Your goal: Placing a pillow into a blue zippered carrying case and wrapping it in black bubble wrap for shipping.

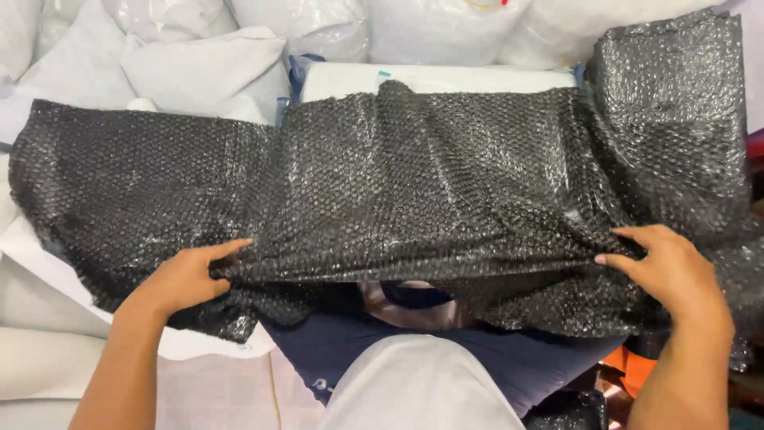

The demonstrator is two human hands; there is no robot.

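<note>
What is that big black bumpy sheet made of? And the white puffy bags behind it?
The black bumpy sheet looks like plastic bubble wrap: rows of small raised bubbles, glossy glints. Both the left hand and right hand grip its near edge. The white puffy bags seem thin shiny plastic film, wrinkled; their filling is hidden.

Behind you, white plastic-wrapped bundles (430, 28) crowd the far edge, with white cushions (199, 68) heaped to your left. Pale white sheets (40, 318) spread at lower left over a pinkish tiled floor (215, 390). Light falls even and bright.
</note>
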